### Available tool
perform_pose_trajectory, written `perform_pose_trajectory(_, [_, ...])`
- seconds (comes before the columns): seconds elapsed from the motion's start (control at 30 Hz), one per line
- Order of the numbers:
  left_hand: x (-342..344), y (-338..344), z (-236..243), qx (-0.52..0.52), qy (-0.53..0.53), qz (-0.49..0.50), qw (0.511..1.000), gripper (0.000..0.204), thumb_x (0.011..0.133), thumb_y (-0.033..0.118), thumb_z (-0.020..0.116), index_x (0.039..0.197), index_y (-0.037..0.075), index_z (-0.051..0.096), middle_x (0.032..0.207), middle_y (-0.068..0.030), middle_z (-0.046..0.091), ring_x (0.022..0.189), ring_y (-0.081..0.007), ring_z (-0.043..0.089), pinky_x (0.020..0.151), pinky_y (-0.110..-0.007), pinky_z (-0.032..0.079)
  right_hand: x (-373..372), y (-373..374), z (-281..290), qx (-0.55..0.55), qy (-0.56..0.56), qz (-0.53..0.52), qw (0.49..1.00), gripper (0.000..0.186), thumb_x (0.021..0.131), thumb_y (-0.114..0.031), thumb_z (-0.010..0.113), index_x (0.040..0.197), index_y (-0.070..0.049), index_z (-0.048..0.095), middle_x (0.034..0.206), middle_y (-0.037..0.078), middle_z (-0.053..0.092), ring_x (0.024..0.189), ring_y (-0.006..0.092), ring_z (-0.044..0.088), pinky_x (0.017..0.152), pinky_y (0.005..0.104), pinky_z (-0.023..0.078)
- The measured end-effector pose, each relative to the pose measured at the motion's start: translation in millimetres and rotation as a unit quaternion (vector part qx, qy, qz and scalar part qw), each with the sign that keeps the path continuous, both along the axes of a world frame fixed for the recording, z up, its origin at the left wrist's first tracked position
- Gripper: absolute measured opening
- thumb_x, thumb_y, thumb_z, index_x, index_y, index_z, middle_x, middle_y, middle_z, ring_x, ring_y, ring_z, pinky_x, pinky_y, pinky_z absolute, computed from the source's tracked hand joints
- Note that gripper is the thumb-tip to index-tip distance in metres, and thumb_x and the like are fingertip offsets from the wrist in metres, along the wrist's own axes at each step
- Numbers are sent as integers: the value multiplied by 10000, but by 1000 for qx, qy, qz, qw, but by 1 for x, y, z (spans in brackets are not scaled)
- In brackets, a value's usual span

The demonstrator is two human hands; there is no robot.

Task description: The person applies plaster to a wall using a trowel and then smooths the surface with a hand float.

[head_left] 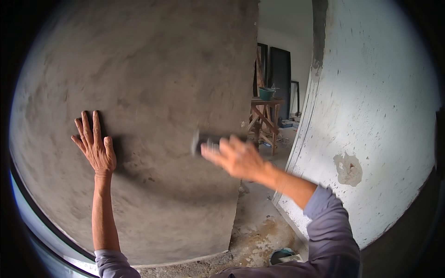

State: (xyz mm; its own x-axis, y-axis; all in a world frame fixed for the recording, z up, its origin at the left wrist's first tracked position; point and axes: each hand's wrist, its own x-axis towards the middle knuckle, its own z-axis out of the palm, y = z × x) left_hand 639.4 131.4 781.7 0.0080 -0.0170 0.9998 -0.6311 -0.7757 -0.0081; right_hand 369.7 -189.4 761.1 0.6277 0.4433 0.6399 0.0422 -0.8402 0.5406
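My left hand (95, 147) lies on the grey-brown plastered wall (171, 83), its fingers stretched upward and the thumb apart. To the right, my right hand (238, 160) is closed around a dark block-shaped tool (202, 142) with a paler left edge. Motion smears both the hand and the tool, so I cannot tell the tool's exact kind. It is at the wall's surface, a little below mid-height in the view and not far from the wall's right edge. Patchy marks and small pits show on the plaster between my hands.
Past the wall's right edge, an opening shows a wooden trestle (266, 110) with a green bucket (266, 93) on it. Dark panels (280, 74) lean behind. A white wall (371, 102) with a bare patch stands right. Another bucket (281, 256) sits low on the stained floor (259, 231).
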Motion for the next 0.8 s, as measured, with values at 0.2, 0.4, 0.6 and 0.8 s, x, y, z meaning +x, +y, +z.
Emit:
perform_pose_trajectory(0.2, [1, 0, 1, 3, -9, 14, 1000, 682, 1039, 562, 200, 1574, 167, 348, 1660, -94, 238, 1550, -319, 122, 1206, -586, -10, -49, -53, 69, 477, -158, 195, 842, 521, 1034, -217, 547, 1498, -19, 415, 1461, 205, 519, 1361, 284, 502, 1121, 389, 427])
perform_pose_trajectory(0.4, [1, 3, 5, 5, -5, 21, 1000, 694, 1037, 571, 205, 1570, 152, 353, 1659, -103, 239, 1548, -328, 126, 1212, -576, 20, 6, -130, 213, 560, -160, 321, 747, 482, 1052, -359, 486, 1449, -90, 533, 1440, 104, 564, 1313, 204, 514, 1084, 309, 384])
perform_pose_trajectory(0.6, [-1, 1, 1, 0, 7, 39, 999, 750, 1025, 625, 191, 1589, 142, 302, 1668, -95, 215, 1551, -317, 119, 1213, -569, 44, 14, -109, 194, 494, -178, 314, 791, 456, 1038, -319, 502, 1406, -56, 558, 1381, 162, 607, 1278, 269, 567, 1077, 346, 412])
perform_pose_trajectory(0.8, [-1, -2, 6, 4, -7, 35, 999, 735, 1030, 606, 206, 1585, 134, 308, 1666, -102, 218, 1548, -324, 124, 1211, -572, 44, 15, -142, 7, 588, 31, 138, 796, 447, 1026, -247, 501, 1387, 11, 553, 1406, 227, 569, 1334, 321, 528, 1135, 392, 378])
